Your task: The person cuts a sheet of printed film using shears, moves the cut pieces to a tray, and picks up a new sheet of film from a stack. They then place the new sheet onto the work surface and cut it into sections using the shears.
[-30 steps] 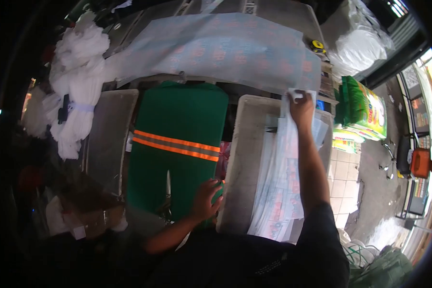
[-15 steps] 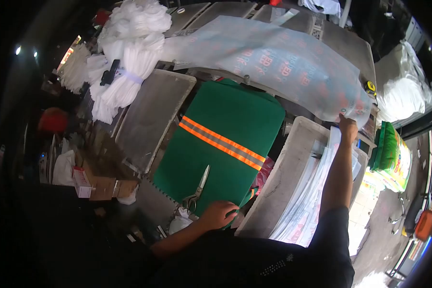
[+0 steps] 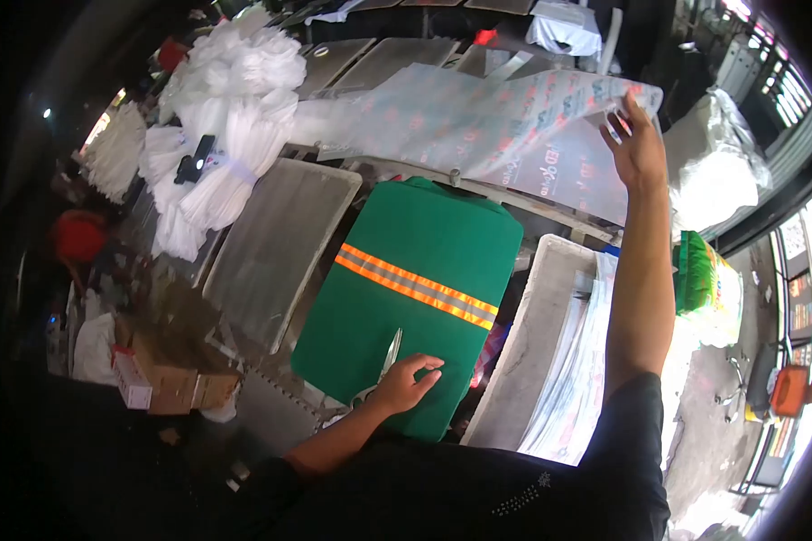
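A translucent sheet with red print (image 3: 442, 117) lies across the far side of the work table, its right end lifted and folded over. My right hand (image 3: 636, 149) is raised at that fold, fingers apart, the index fingertip against the sheet. A green fabric piece with an orange and grey stripe (image 3: 415, 225) lies flat in the middle. My left hand (image 3: 408, 383) hovers over or rests on its lower part, fingers apart and holding nothing visible. Metal scissors (image 3: 392, 350) lie on the green fabric, their handles partly hidden behind my left hand.
Bundled white material (image 3: 235, 117) stands at the upper left with a black object (image 3: 196, 160) on it. Printed sheets (image 3: 564, 379) lie on a grey board at right. A green sack (image 3: 708, 288) and a white bag (image 3: 722, 176) stand beyond. Cardboard boxes (image 3: 167, 374) are at lower left.
My right hand has moved up and away from me, and the sheet's right end has lifted and folded back. My left hand has moved slightly up onto the green fabric, beside the scissors.
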`<state>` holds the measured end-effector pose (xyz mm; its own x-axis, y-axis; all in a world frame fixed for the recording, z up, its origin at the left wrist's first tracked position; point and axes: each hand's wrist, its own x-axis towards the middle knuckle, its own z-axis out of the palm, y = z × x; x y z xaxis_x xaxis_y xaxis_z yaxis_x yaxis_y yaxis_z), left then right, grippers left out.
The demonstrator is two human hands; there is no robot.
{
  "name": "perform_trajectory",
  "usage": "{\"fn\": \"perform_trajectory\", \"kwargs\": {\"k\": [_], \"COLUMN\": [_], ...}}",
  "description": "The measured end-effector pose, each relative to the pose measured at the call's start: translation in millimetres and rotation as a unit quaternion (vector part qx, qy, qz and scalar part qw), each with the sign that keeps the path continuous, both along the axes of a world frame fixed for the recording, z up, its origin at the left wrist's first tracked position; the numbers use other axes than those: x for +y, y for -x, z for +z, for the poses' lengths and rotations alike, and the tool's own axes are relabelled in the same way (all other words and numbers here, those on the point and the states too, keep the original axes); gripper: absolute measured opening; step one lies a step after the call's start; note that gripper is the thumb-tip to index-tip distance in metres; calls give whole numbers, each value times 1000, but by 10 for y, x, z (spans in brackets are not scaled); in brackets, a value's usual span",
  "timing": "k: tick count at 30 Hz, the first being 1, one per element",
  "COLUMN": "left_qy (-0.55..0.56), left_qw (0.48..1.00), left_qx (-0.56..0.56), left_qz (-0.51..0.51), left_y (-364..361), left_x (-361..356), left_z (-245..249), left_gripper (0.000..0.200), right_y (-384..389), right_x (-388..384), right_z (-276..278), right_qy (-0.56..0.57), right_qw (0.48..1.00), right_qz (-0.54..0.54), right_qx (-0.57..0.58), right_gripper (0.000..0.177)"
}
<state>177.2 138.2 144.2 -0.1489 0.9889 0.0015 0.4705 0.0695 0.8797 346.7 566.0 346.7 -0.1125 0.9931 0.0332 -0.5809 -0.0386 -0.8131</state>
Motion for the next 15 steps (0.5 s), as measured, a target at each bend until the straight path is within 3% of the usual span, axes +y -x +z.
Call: {"fn": "perform_trajectory", "kwargs": {"k": [2,6,8,9,10,12,13,14,15], "left_qy": [31,10,34,66,60,170,168,165,164], "left_qw": [998,993,937,936,934,859,850,847,813], "left_qx": [-51,-111,-346,-344,-352,-482,-498,-504,-557], "left_qz": [4,-28,-3,-30,-32,0,-32,-40,-41], "left_y": [169,560,787,959,1083,1270,1343,1422,1492], "left_x": [6,32,69,102,160,278,350,440,544], "left_z": [-74,-234,-462,-366,-306,-222,-213,-214,-224], "left_gripper": [21,22,25,37,37,53,69,69,75], "right_y": [38,121,128,139,314,520,650,655,522], "right_x": [-92,-594,-807,-949,-1346,-1938,-2238,-2439,-2589], "right_z": [249,848,1139,1310,1530,1798,1921,1967,2008], "right_qy": [-87,-161,-181,-202,-202,-242,-245,-274,-275], "right_qw": [994,987,981,977,974,957,953,944,947], "right_qz": [41,-3,-49,-60,-97,-156,-177,-185,-169], "right_qx": [-49,20,41,33,19,-21,-15,-22,-9], "right_gripper": [43,46,42,42,41,45,46,46,40]}}
